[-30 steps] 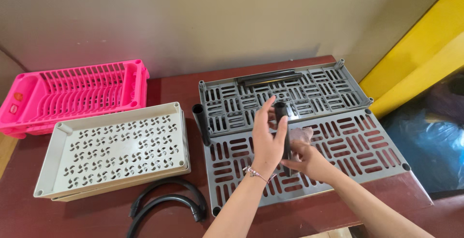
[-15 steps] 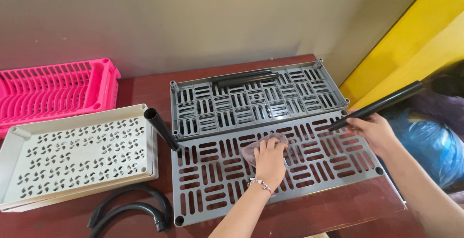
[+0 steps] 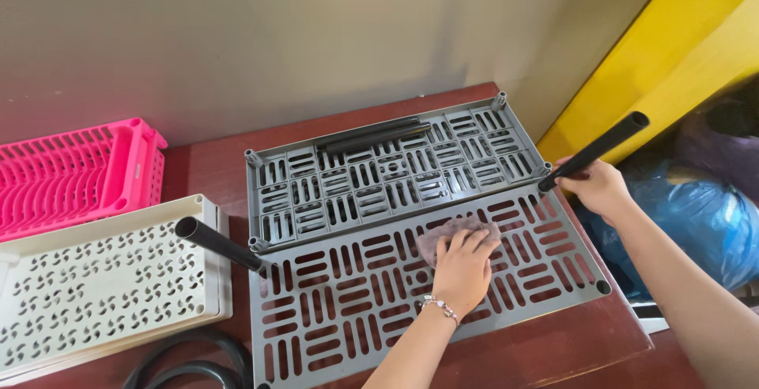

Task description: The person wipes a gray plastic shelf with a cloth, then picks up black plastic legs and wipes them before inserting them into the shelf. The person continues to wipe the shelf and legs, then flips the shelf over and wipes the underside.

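Hands first: left hand (image 3: 462, 266) lies flat, fingers spread, pressing a small crumpled cloth (image 3: 444, 236) onto the near grey slotted shelf panel (image 3: 356, 302); the cloth is pale pinkish-grey and peeks out past the fingertips, approx mid-panel. A thin beaded bracelet (image 3: 439, 307) sits at that wrist. Right hand (image 3: 599, 187) is clenched round the lower end of a black tube (image 3: 594, 150), which stands tilted at the panel's far right corner, its open top leaning up and to the right, away from the desk

Another black tube (image 3: 218, 243) sticks out of the panel's far left corner, tilted toward the left over the cream tray. A 2nd grey shelf panel (image 3: 387, 175) lies just behind the 1st, edges touching, w/ two more black tubes (image 3: 373, 136) resting along its far edge

Left of the panels: cream perforated tray (image 3: 95, 286) flat on the reddish-brown desk (image 3: 569, 353), and behind it a pink dish rack (image 3: 71, 175). Black curved hose pieces (image 3: 186, 361) lie at the near edge, below the tray. Right of the desk, past its edge: blue plastic bag (image 3: 696, 223) and a yellow wall (image 3: 672, 65)
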